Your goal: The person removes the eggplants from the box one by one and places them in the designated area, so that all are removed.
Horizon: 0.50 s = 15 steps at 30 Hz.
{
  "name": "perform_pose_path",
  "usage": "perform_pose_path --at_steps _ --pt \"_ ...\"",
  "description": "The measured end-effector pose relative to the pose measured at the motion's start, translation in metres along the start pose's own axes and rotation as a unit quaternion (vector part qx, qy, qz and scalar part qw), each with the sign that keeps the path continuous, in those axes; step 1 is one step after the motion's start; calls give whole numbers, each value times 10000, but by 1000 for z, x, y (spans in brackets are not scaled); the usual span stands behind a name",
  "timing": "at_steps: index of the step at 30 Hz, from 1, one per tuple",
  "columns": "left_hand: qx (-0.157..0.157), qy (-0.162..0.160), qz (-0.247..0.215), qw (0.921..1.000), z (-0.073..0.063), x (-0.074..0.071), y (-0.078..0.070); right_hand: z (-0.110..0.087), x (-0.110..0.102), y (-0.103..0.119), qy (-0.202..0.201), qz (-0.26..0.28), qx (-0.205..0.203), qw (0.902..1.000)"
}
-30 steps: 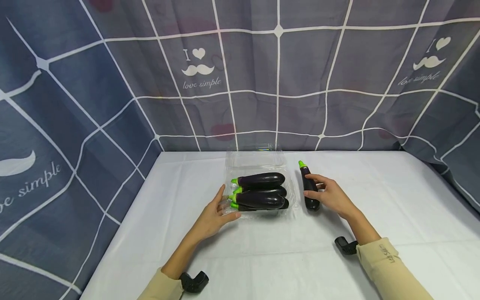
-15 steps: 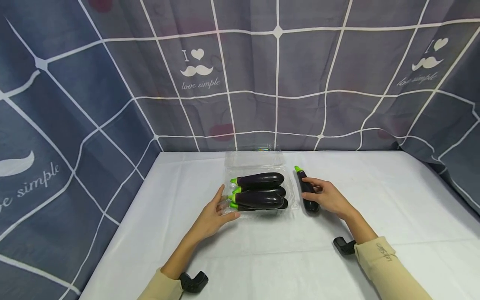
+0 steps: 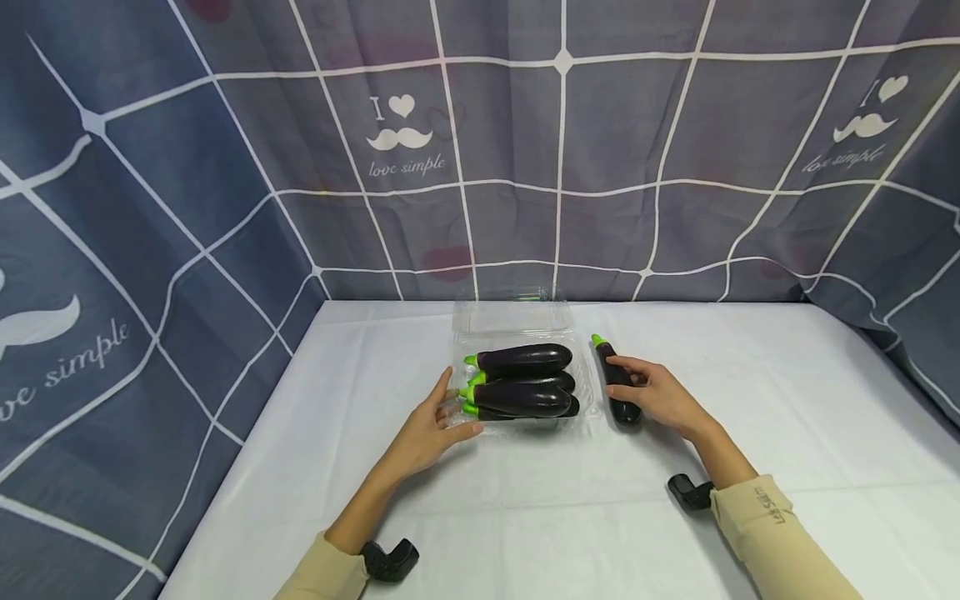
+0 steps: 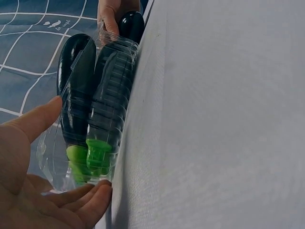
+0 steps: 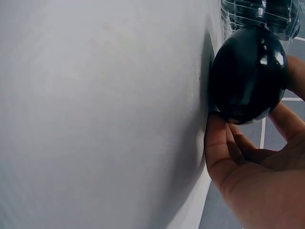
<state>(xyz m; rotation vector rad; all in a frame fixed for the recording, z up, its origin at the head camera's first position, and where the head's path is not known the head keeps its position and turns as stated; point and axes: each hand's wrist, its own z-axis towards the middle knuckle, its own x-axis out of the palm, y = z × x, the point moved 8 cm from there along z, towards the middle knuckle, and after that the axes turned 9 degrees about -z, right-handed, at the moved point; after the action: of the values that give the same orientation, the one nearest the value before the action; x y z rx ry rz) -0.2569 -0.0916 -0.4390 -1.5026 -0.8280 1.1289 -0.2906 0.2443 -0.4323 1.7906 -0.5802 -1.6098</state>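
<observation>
Your right grip (image 3: 662, 395) pinches an eggplant (image 3: 617, 377); your left grip (image 3: 422, 434) is spread. It touches the box (image 3: 512, 320) at nine o'clock.

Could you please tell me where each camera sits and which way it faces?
Head: head-worn, facing forward and down at the container; shows left grip, right grip and sleeves.
Left wrist: on that wrist, facing the packed eggplants; both grips show.
Right wrist: on that wrist, facing the loose eggplant's rounded end; right grip shows.
Shared by both wrist views: container, loose eggplant.
</observation>
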Motion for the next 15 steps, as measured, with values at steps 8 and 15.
perform_pose_path --at_steps 8,15 --pt "-28 -9 116 9999 -1 1 1 -1 2 0 62 25 -62 10000" --pt "-42 -25 36 10000 -2 3 2 -3 2 0 14 30 -154 9999"
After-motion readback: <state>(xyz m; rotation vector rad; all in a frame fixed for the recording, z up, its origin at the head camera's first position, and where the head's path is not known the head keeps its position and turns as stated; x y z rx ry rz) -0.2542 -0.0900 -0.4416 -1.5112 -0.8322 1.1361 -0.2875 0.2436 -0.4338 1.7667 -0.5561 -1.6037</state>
